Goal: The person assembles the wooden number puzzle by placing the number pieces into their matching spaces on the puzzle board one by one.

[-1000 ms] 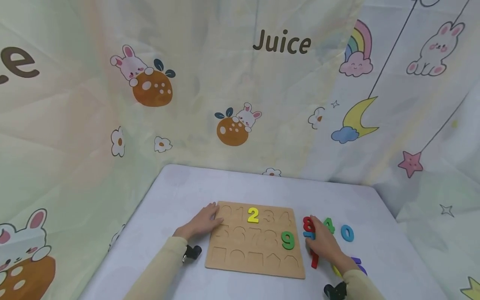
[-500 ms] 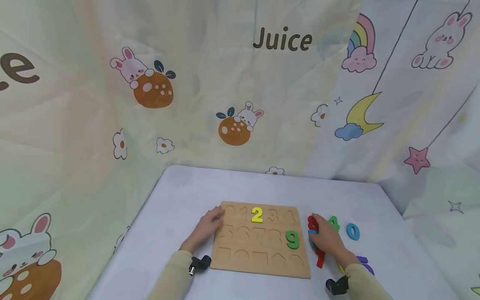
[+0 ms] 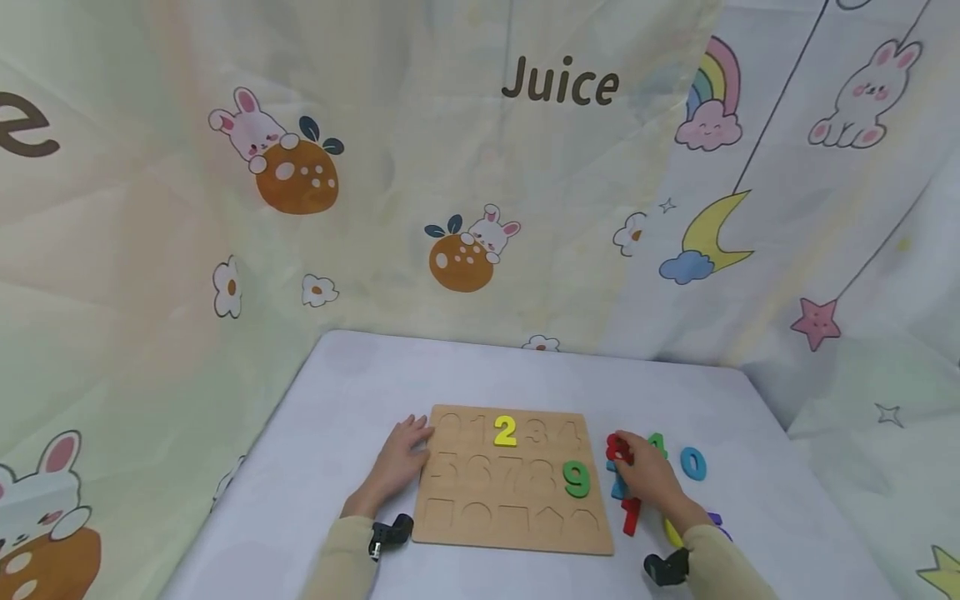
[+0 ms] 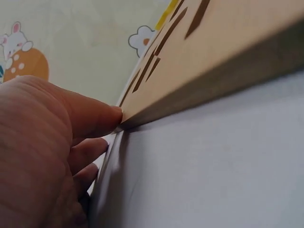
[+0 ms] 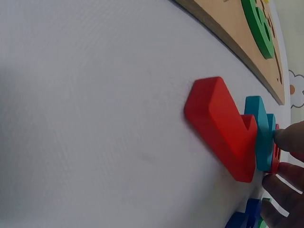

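My left hand point(image 3: 397, 458) rests at the left edge of a wooden number board point(image 3: 480, 533). In the left wrist view, the thumb point(image 4: 97, 116) touches the board's edge. A yellow 2 point(image 3: 506, 432) and a green 9 point(image 3: 576, 479) sit on the board. To its right, my right hand point(image 3: 652, 475) pinches a red 8 point(image 3: 615, 447) between thumb and fingers, partly hiding it. Right below the 8 lie a blue numeral point(image 5: 259, 135), its shape partly covered, and a red numeral point(image 5: 221, 128) resembling a 1 or 7.
A green 4 point(image 3: 658, 443) and a blue 0 point(image 3: 693, 463) lie beyond the right hand. Yellow point(image 3: 672, 533) and purple pieces point(image 3: 716, 521) are partly hidden under the right wrist. A printed curtain point(image 3: 420, 167) hangs behind the white table point(image 3: 360, 375).
My right hand has shifted slightly up onto the red 8, uncovering more of the blue numeral. My left fingers have drawn back from the board's top left corner to its left edge.
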Demonstrator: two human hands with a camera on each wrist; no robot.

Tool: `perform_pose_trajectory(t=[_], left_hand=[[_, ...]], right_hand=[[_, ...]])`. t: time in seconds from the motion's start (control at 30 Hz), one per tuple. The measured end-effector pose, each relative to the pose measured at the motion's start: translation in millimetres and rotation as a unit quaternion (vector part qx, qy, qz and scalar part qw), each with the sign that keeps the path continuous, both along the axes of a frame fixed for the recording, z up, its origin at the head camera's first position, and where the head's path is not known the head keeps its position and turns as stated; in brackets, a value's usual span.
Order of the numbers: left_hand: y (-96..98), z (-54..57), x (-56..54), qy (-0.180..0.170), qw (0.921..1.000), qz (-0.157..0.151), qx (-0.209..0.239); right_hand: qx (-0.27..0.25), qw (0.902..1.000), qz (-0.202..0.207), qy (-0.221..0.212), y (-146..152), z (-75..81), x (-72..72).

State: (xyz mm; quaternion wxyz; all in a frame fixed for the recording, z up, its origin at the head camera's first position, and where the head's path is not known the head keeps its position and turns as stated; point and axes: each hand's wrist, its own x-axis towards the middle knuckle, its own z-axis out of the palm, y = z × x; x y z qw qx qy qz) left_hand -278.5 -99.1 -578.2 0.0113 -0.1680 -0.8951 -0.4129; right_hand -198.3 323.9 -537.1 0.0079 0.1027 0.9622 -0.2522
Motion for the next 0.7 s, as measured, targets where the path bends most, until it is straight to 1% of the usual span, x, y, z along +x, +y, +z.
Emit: perform_pose_trajectory(t=[0.03, 0.1, 0.23, 0.33, 0.43, 0.57, 0.7], left_hand=[[-1.1, -0.1, 0.1, 0.01, 0.9999, 0.001, -0.002], [-3.2, 0.0, 0.2, 0.014, 0.9999, 0.004, 0.002], [-6.5, -1.4, 0.4, 0.012, 0.9998, 0.005, 0.013], [-8.5, -3.1, 1.3, 0.01, 0.9999, 0.002, 0.01], [-9.3, -3.5, 2.7, 0.012, 0.9999, -0.011, -0.002], [-8.9, -3.4, 4.0, 0.033, 0.9985, -0.03, -0.033], [-8.0, -3.8, 4.0, 0.052, 0.9971, -0.038, -0.042]], right_hand=[[-0.002, 1.0, -0.002, 0.0, 0.6, -0.4, -0.2], [-0.004, 1.0, -0.003, -0.001, 1.3, -0.6, 0.2], [-0.009, 0.9999, -0.005, 0.001, 1.8, -1.7, 1.3], [-0.015, 0.9999, -0.004, -0.001, 1.2, -2.4, 1.7], [-0.011, 0.9999, -0.006, -0.007, -0.2, -1.9, 1.1], [-0.004, 0.9999, -0.011, -0.009, -2.3, -0.7, -1.9], [0.001, 0.9998, -0.015, -0.01, -3.5, 1.5, -4.4]])
